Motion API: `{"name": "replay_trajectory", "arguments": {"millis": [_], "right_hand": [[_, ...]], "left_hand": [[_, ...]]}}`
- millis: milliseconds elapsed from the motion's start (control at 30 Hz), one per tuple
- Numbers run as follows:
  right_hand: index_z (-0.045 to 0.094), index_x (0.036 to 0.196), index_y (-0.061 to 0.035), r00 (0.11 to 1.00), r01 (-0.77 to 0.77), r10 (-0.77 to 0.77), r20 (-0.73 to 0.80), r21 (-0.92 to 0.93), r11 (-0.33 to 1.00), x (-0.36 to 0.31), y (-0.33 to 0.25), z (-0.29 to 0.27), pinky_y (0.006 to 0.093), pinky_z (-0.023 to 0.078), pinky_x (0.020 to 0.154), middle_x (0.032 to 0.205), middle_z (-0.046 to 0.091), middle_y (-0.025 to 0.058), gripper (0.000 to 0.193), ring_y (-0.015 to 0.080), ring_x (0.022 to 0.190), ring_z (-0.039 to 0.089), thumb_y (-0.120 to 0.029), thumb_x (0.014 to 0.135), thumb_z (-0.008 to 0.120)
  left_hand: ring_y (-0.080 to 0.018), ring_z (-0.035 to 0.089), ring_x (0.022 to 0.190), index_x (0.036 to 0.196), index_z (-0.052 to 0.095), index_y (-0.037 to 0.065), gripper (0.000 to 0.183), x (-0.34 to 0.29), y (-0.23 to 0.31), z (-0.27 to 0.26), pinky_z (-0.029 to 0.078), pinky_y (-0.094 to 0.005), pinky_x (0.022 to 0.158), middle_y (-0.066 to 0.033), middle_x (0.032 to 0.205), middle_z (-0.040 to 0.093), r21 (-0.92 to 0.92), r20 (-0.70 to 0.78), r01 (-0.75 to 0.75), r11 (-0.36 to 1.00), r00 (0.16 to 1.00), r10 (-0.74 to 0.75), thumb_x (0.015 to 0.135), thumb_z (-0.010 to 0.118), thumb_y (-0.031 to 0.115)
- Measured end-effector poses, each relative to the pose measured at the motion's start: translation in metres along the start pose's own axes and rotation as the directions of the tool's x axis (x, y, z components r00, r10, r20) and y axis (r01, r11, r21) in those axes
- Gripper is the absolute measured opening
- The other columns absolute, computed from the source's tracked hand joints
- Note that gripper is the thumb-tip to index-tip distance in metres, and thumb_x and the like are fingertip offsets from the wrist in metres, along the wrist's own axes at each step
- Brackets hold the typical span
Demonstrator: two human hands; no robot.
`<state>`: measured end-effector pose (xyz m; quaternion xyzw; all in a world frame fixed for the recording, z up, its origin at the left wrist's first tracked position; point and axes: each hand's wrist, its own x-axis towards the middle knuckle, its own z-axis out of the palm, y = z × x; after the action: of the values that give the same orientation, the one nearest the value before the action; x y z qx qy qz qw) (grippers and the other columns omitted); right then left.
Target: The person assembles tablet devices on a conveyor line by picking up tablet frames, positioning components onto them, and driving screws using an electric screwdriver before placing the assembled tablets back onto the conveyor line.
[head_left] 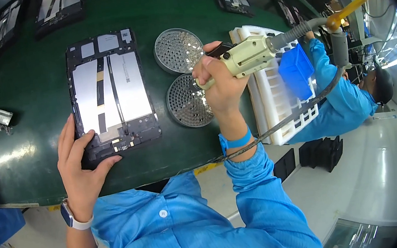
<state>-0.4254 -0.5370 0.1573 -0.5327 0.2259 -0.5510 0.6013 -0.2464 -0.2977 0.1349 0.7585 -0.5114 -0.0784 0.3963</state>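
Open tablet chassis pinned flat, powered screwdriver poised over the screw dish

The left hand point(80, 163) lies spread on the green table point(24, 113), its grip apart, fingers and thumb pressing the near corner of the opened tablet chassis point(110, 93), which stretches away from that grip. The right hand point(220, 83) has its grip clamped round a cream electric screwdriver point(247, 56), its tip down at the nearer of two round perforated screw dishes point(188, 102); the hose runs off beyond the grip. The chassis looks thin, light and fragile, with bare foil and ribbon cables, so I'd judge its dark frame edge the safe place to hold.
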Motion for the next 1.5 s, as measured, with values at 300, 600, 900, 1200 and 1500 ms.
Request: {"name": "replay_trajectory", "arguments": {"millis": [300, 600, 900, 1200, 1500], "right_hand": [[0.057, 0.096, 0.0063, 1.0, -0.019, 0.017, -0.019, -0.062, 0.998, 0.0, -0.001, 0.003, 0.0272, 0.046, 0.049, 0.063, 0.055, 0.0072, 0.019, 0.0136, 0.049, 0.052, 0.01, 0.077, 0.058], [0.057, 0.104, 0.0083, 0.978, -0.092, 0.059, 0.198, 0.164, 0.982, -0.009, -0.03, 0.069, 0.0286, 0.048, 0.051, 0.064, 0.056, 0.0076, 0.022, 0.0139, 0.052, 0.054, 0.003, 0.083, 0.058], [0.053, 0.107, 0.0056, 0.908, -0.176, 0.216, 0.358, -0.142, 0.974, -0.038, -0.007, 0.095, 0.0348, 0.046, 0.057, 0.058, 0.046, 0.0047, 0.024, 0.0147, 0.05, 0.047, -0.003, 0.084, 0.051], [0.059, 0.103, 0.0032, 0.879, -0.237, 0.229, 0.418, -0.034, 0.971, -0.037, 0.004, 0.09, 0.0222, 0.047, 0.053, 0.083, 0.062, 0.0088, 0.022, 0.0095, 0.062, 0.058, 0.007, 0.082, 0.061], [0.063, 0.101, -0.001, 0.892, -0.186, 0.211, 0.401, -0.102, 0.977, -0.039, 0.004, 0.087, 0.0235, 0.05, 0.064, 0.086, 0.063, 0.0045, 0.023, 0.0083, 0.072, 0.058, 0.006, 0.08, 0.066]], "left_hand": [[-0.0401, 0.053, 0.128, 0.103, 0.063, -0.002, 0.057, 0.004, -0.001, -0.003, 0.044, -0.0408, 0.103, -0.0257, 0.145, 0.046, -0.08, 0.001, -0.016, 0.997, 1.0, 0.016, 0.054, 0.09, 0.008], [-0.0421, 0.058, 0.116, 0.098, 0.066, 0.002, 0.05, 0.029, -0.007, 0.02, 0.051, -0.0409, 0.093, -0.0273, 0.141, 0.048, -0.155, -0.04, 0.015, 0.988, 0.999, -0.021, 0.057, 0.091, 0.013], [-0.0434, 0.054, 0.122, 0.099, 0.066, 0.003, 0.05, 0.029, -0.009, 0.023, 0.048, -0.0426, 0.098, -0.0277, 0.142, 0.046, -0.198, -0.07, -0.008, 0.98, 0.998, -0.006, 0.057, 0.09, 0.011], [-0.0431, 0.052, 0.124, 0.101, 0.065, 0.003, 0.051, 0.029, -0.013, 0.022, 0.047, -0.0433, 0.099, -0.0276, 0.144, 0.043, -0.174, -0.06, -0.013, 0.985, 0.998, 0.003, 0.058, 0.089, 0.011], [-0.0362, 0.061, 0.116, 0.108, 0.067, 0.002, 0.035, 0.052, -0.054, -0.051, 0.048, -0.041, 0.098, -0.0169, 0.122, 0.065, 0.066, -0.08, -0.193, 0.979, 0.977, 0.198, 0.075, 0.077, 0.004]]}}
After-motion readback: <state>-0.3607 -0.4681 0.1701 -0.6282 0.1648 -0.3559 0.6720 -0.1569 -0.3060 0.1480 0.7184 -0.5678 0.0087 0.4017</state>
